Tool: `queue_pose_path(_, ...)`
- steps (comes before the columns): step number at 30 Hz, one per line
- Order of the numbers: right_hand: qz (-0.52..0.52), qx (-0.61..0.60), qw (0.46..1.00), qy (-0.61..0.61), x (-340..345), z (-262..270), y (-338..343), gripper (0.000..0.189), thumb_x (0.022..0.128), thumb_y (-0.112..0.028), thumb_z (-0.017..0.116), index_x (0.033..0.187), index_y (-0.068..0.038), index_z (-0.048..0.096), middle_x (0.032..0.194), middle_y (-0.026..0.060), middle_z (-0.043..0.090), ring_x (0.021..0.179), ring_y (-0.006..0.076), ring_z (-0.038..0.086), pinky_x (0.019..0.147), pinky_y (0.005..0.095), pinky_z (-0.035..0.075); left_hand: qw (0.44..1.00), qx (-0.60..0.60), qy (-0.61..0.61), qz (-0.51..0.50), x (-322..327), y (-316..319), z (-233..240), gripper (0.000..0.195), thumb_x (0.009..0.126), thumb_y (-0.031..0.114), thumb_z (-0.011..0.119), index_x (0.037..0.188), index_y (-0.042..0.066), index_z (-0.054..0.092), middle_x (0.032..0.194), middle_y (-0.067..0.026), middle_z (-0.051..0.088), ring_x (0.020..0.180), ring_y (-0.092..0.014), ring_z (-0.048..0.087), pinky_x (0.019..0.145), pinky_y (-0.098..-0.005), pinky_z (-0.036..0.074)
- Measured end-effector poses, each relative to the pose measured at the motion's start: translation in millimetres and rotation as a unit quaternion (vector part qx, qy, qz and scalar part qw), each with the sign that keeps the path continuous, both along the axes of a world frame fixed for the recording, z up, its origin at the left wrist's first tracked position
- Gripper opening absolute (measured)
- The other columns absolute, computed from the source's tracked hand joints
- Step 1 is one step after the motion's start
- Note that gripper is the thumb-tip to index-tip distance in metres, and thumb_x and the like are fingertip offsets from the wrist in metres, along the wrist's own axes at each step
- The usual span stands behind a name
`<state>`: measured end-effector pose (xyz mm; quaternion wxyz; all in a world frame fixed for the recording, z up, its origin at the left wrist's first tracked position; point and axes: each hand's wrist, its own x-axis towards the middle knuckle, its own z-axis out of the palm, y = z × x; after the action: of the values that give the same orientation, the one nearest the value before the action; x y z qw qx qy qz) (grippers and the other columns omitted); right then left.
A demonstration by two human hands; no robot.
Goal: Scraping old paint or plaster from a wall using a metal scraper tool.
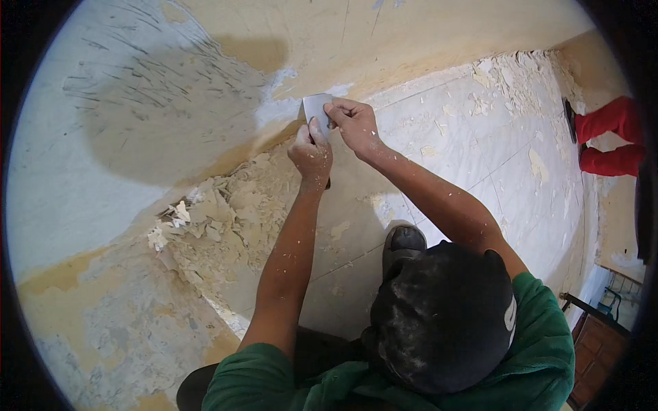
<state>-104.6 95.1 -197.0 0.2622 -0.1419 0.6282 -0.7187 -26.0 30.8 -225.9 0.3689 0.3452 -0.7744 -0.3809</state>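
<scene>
My left hand (312, 154) grips a scraper, its thumb on the flat grey metal blade (317, 107); a dark end shows below the hand. My right hand (354, 123) pinches the blade's right side between thumb and fingers. The blade is held upright close to the wall (277, 110), where cream paint borders bare grey plaster. Dust and small paint flakes cling to both forearms. Whether the blade touches the wall I cannot tell.
Peeled paint flakes (231, 210) are heaped in the corner at the left. More flakes lie on the tiled floor (462, 133). At the right a person in red trousers (611, 136) stands near the far wall. A brown door (599, 354) is at the lower right.
</scene>
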Motion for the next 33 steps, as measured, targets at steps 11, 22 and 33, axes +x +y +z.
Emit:
queue_pose_path(11, 0.053, 0.0, 0.996, 0.078, -6, 78, -20, 0.017, 0.087, -0.014, 0.062, 0.083, 0.002, 0.066, 0.069, 0.0001, 0.059, 0.063, 0.0058, 0.051, 0.059, 0.0207, 0.042, 0.988, 0.027, 0.154, 0.016, -15, -6, 47, 0.027, 0.092, 0.019, 0.047, 0.073, 0.001, 0.056, 0.058, -0.0173, 0.056, 0.051, -0.037, 0.055, 0.045, -0.0407, 0.039)
queue_pose_path(22, 0.051, 0.023, 0.998, 0.016, 13, 53, 1, 0.018, 0.09, -0.017, 0.058, 0.083, -0.001, 0.062, 0.065, -0.0027, 0.054, 0.06, 0.0047, 0.046, 0.056, 0.0226, 0.04, 0.963, 0.248, 0.05, -0.093, 30, 7, 28, 0.037, 0.095, 0.025, 0.045, 0.069, 0.001, 0.053, 0.049, -0.006, 0.051, 0.043, -0.014, 0.052, 0.044, -0.0324, 0.039)
queue_pose_path(33, 0.034, 0.007, 0.995, 0.091, 24, 53, -11, 0.024, 0.092, -0.016, 0.052, 0.077, 0.0, 0.059, 0.058, -0.003, 0.047, 0.056, 0.0043, 0.04, 0.051, 0.0242, 0.037, 0.992, 0.114, 0.048, -0.029, 27, 1, 41, 0.035, 0.093, 0.028, 0.049, 0.072, 0.001, 0.057, 0.055, -0.0099, 0.052, 0.048, -0.022, 0.053, 0.046, -0.0342, 0.04)
